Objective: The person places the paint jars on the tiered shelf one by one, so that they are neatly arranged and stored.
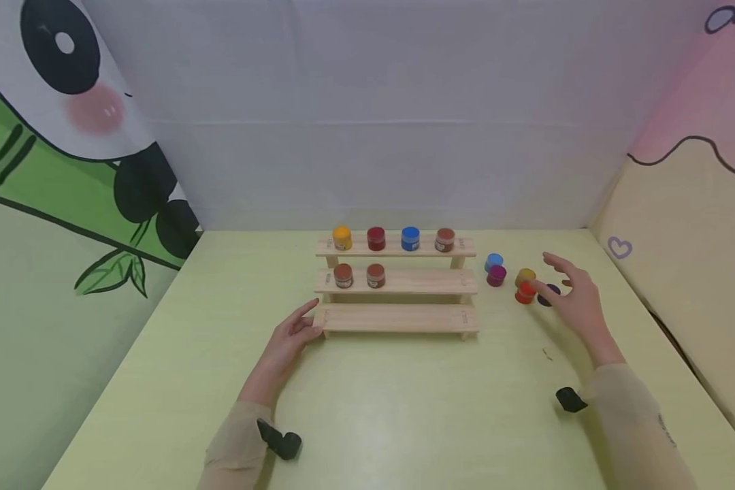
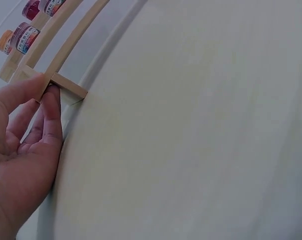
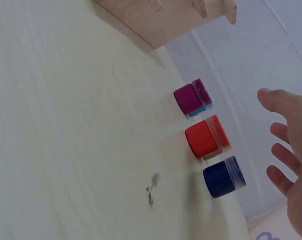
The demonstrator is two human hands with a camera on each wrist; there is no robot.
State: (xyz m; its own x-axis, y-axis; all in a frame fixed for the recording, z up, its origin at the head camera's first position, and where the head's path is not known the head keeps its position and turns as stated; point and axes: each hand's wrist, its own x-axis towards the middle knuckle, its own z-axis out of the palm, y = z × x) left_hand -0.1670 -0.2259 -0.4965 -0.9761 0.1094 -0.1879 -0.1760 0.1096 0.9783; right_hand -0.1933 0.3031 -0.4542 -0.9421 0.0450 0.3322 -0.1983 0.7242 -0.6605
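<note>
Red jar (image 1: 525, 293) sitting right of rack (image 1: 398, 318); I'm hovering right hand (image 1: 580, 307) there, fingers spread, empty. Left hand (image 1: 286, 345) pinching rack's left end. I'm judging jar light, stiff, smooth; sides seeming best for gripping.

11 jars (image 1: 410, 239), 1 rack (image 1: 425, 280), 3 shelves (image 1: 398, 317), 2 hands (image 1: 289, 342).
</note>
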